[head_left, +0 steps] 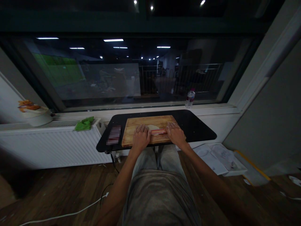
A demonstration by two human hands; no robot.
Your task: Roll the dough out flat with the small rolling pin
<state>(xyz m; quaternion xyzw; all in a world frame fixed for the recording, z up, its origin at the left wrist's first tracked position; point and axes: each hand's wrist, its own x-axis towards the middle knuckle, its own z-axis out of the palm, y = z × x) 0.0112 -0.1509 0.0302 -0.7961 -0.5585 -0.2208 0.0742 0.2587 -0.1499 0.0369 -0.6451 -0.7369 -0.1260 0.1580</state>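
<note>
On a wooden board (131,125), a pale, flat round of dough (152,126) lies partly under a reddish rolling pin (158,131) with light edges. The pin runs crosswise between my hands. My left hand (141,135) is over its left end, knuckles up, and my right hand (175,133) covers the right end. Both hands are closed on the pin from above, hiding its ends. Whitish powder shows on my fingers. Part of the dough is hidden by the pin and my hands.
The board rests on a small black table (197,127). A blurred-out flat item (114,135) lies at its left. A water bottle (190,98) stands on the windowsill. A green cloth (84,123) and a white bowl (39,116) sit on the radiator (58,147). An open white box (225,158) is on the floor.
</note>
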